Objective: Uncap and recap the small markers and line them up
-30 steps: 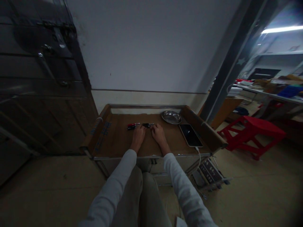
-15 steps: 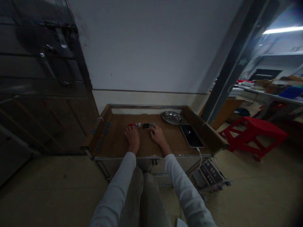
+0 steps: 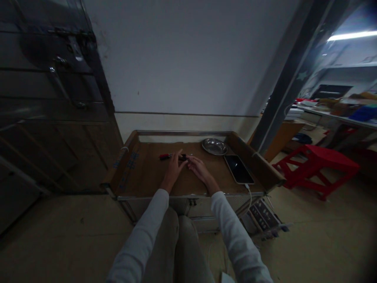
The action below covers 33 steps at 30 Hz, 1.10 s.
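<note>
My left hand [image 3: 173,171] is at the middle of the cardboard-lined tray top [image 3: 144,169], its thumb and fingers closed around a small black item [image 3: 183,157]. This item had a silver end; its exact kind is too small and dark to make out. My right hand [image 3: 200,169] meets the left from the other side, fingertips pinched at the item's right end. Just left of my left fingers lies a small red item [image 3: 165,156], partly dark, on the cardboard. The fingers hide parts of the black item.
A round steel dish [image 3: 214,146] sits at the back right of the tray. In front of it lies a phone [image 3: 238,169] with a white cable [image 3: 249,194] over the front edge. Raised sides surround the top. A red stool [image 3: 319,167] stands at right.
My left hand has moved right from beside the red item to the black one. The hands have come together, and the black item is now between their fingers.
</note>
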Each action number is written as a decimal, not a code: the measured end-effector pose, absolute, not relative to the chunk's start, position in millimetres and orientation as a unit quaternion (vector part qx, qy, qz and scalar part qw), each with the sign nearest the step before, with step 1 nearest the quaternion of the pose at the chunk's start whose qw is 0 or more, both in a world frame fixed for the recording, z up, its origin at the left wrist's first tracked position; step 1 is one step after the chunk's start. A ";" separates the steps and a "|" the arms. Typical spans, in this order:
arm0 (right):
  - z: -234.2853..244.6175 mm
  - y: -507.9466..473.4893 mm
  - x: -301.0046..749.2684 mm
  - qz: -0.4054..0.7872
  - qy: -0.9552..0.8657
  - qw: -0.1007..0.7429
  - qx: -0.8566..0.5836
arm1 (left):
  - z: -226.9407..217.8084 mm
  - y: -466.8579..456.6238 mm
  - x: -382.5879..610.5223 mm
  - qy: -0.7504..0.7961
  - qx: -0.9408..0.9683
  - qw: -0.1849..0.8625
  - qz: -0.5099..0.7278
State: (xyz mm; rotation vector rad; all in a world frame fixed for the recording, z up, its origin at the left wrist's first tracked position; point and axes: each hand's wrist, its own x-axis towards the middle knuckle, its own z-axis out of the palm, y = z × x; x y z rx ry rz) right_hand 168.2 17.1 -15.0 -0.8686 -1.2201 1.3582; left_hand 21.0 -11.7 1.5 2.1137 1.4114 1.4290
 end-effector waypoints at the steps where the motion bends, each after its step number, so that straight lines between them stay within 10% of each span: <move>1: -15.0 16.6 168.1 0.590 -0.504 0.524 -0.352 | 2.3 -12.1 21.4 0.477 0.715 0.111 0.499; 22: -14.7 16.4 174.4 0.547 -0.408 0.644 -0.346 | 3.8 -11.5 6.5 0.544 0.596 0.094 0.583; 33: -12.9 16.2 174.1 0.401 -0.557 0.597 -0.415 | -11.0 0.8 16.1 0.531 0.737 0.129 0.398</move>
